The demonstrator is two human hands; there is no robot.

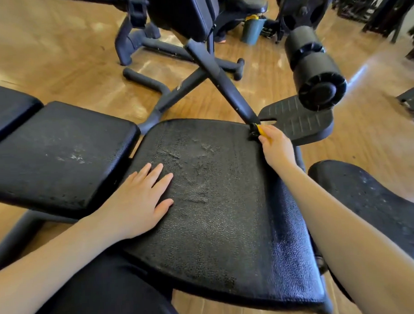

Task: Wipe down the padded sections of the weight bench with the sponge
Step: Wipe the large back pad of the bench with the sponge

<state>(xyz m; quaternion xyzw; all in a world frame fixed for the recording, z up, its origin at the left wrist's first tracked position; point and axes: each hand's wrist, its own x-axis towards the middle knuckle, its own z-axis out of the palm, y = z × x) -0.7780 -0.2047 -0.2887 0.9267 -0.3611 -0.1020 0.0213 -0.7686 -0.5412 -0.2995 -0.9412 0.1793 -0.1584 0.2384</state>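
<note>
The yellow sponge [261, 130] is sitting at the far right corner of the seat pad [215, 204], with the right hand [277, 147] pinching it in a closed grip. The left hand [141, 200] is resting flat, fingers spread, near the pad's left edge. Wiping well probably means dragging overlapping strokes from that corner across the scuffed middle, then doing the back pad [58, 149].

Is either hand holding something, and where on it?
The right hand grips a yellow sponge by its near end; the left hand only rests flat on the seat pad.
</note>
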